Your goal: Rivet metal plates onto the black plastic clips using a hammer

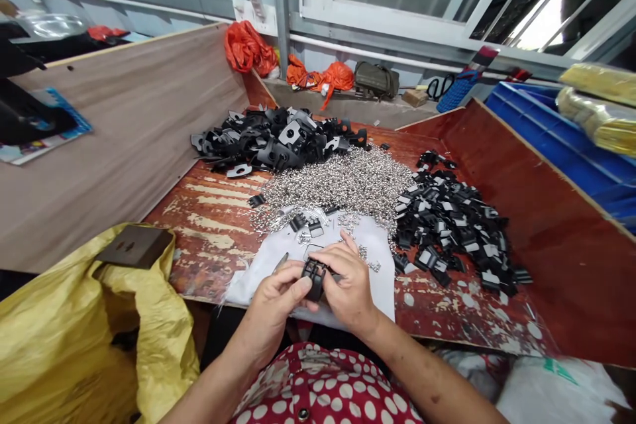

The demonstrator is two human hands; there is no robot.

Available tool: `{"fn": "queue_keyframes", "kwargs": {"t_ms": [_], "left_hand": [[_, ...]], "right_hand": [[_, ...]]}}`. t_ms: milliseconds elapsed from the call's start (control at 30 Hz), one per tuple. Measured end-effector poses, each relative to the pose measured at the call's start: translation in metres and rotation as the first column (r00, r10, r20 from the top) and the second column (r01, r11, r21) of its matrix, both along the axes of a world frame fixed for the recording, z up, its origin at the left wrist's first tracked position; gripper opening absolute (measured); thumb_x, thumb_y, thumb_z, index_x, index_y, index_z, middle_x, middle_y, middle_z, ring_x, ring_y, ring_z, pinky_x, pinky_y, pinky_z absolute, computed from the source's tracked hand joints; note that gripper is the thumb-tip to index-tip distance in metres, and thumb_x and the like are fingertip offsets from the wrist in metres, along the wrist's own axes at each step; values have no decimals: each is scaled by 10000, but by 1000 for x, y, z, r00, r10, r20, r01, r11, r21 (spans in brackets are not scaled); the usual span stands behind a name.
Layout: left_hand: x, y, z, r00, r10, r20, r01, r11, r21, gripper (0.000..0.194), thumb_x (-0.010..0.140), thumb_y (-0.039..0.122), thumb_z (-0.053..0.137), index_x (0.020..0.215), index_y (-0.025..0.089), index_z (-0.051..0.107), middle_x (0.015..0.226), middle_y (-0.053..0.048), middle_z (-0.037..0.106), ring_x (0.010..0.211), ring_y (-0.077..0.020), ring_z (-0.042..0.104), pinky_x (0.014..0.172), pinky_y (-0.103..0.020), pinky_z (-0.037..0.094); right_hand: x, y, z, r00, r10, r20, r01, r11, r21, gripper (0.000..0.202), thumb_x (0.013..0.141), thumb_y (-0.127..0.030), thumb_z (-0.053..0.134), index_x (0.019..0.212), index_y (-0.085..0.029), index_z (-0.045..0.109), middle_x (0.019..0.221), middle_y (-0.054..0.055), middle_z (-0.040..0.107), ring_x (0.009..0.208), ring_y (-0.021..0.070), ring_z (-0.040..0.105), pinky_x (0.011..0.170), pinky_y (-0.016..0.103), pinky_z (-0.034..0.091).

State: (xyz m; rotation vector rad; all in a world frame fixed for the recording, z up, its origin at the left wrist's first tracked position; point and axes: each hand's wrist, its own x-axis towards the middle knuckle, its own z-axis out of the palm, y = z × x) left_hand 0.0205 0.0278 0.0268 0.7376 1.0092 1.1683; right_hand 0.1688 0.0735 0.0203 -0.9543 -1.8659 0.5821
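Between my two hands, over the white cloth (268,275), is a small black plastic clip-like part (314,278). My left hand (281,295) grips it from the left, thumb on its front. From the right my right hand (348,278) closes its thumb and fingers at the part's upper right side; whether something small is also pinched there is hidden. Just beyond my fingers, a few black pieces (314,228) and loose small metal pins lie on the cloth. A large heap of shiny metal pins (342,179) spreads behind them.
Black flat parts with holes (278,139) are piled at the back left, small black clips (452,225) at the right. Wooden boards (536,218) wall the red worktable. A yellow sack (163,338) hangs at the left front, and a blue crate (561,139) stands beyond the right board.
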Motion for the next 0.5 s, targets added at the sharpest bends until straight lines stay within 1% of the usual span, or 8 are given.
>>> {"fn": "queue_keyframes", "kwargs": {"t_ms": [167,267,400,500], "left_hand": [[-3,-3,2,998,-27,49,28,1000,-8,257,766,446,827,833,198,827,997,-73,570,830,-185,537,609,-253,573],[-9,-6,0,997,-42,71,43,999,-5,254,758,433,839,847,195,832,1005,-76,564,824,-183,534,591,-247,568],[-17,-8,-6,998,-55,37,54,998,27,242,780,419,825,895,207,835,1031,-76,560,820,-178,545,611,-246,574],[-18,-11,-10,999,-49,3,49,999,17,240,793,423,810,890,205,834,1068,-77,541,816,-172,549,605,-244,573]], "right_hand": [[-1,-10,-2,999,-15,-37,17,999,43,339,900,-98,518,1073,-284,742,912,-7,770,891,189,698,1213,571,225],[-1,-17,-2,998,20,-65,-19,1000,11,366,904,-87,527,1122,-299,731,956,-17,767,905,176,691,1216,555,222],[-2,-22,-6,998,44,-46,-44,999,-2,406,910,-87,520,1162,-330,727,949,-27,765,921,178,686,1222,562,189],[-5,-22,-12,997,-4,-81,-5,994,-105,334,909,-110,547,1083,-305,755,917,-17,767,850,172,692,1195,540,259]]}}
